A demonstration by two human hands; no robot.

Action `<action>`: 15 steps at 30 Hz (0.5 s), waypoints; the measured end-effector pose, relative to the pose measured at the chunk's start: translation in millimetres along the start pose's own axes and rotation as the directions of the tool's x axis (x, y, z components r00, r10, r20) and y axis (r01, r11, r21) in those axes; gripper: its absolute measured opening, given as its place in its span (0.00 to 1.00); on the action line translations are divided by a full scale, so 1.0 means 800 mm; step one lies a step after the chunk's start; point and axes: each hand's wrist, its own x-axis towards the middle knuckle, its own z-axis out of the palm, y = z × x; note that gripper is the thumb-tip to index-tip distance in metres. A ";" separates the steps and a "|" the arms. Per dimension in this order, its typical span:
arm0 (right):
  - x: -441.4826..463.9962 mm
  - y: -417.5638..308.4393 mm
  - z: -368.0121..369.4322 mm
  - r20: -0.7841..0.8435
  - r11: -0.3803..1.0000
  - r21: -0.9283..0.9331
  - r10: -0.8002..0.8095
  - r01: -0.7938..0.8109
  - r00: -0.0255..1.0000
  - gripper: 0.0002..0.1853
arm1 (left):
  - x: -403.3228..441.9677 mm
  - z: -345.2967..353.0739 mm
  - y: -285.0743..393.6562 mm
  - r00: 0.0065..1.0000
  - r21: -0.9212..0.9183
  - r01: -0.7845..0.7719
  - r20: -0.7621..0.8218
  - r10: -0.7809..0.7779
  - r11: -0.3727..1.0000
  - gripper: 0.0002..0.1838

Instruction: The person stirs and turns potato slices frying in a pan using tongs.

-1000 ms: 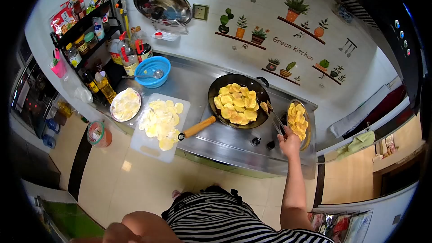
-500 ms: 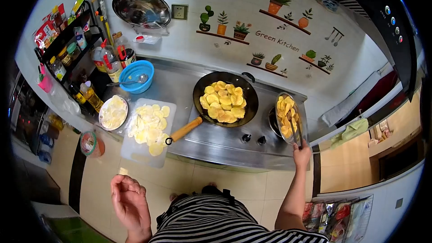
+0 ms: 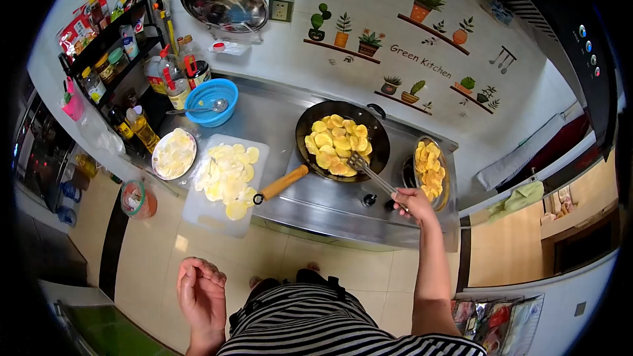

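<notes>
My right hand (image 3: 415, 204) grips metal tongs (image 3: 376, 175) with a slotted head by their handle. Their head reaches over the near right part of the black wok (image 3: 379, 138), at the yellow potato slices (image 3: 326, 142) inside. Whether a slice is caught cannot be seen. To the right, a glass dish (image 3: 447, 188) holds browned potato slices (image 3: 430, 168). My left hand (image 3: 203, 296) hangs in front of the counter, palm up, fingers loosely curled, with nothing visible in it. Pale coated slices (image 3: 227, 175) lie on a white cutting board (image 3: 208, 219) left of the wok's wooden handle (image 3: 283, 183).
A plate of pale slices (image 3: 175, 153) stands left of the board. Behind it are a blue basket (image 3: 211, 102) with a ladle across it and several bottles (image 3: 142, 132). The wok's handle points out over the board's edge. Stove knobs (image 3: 369, 200) line the front.
My right hand has swung the tongs left from the glass dish to the wok. The view has shifted slightly; my left hand stays low in front of the counter.
</notes>
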 end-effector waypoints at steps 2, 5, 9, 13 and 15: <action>0.006 -0.009 -0.003 0.017 1.000 0.004 0.022 -0.022 1.000 0.22 | -0.002 -0.009 0.001 1.000 -0.009 -0.003 -0.020 0.003 1.000 0.09; 0.017 -0.012 -0.006 0.047 0.999 0.011 0.052 -0.052 0.998 0.18 | -0.005 -0.022 0.004 0.997 -0.035 -0.016 -0.080 0.013 0.999 0.08; 0.026 -0.017 0.002 0.111 0.995 0.047 0.077 -0.083 0.991 0.17 | -0.009 -0.030 0.004 0.994 -0.051 -0.031 -0.111 0.025 0.998 0.08; 0.042 -0.017 0.018 0.155 0.995 0.070 0.059 -0.070 0.986 0.17 | -0.010 -0.030 0.005 0.993 -0.088 -0.029 -0.117 0.019 0.996 0.08; 0.048 -0.019 0.026 0.157 0.996 0.069 0.053 -0.064 0.986 0.17 | -0.009 -0.030 0.005 0.993 -0.091 -0.036 -0.118 0.025 0.995 0.08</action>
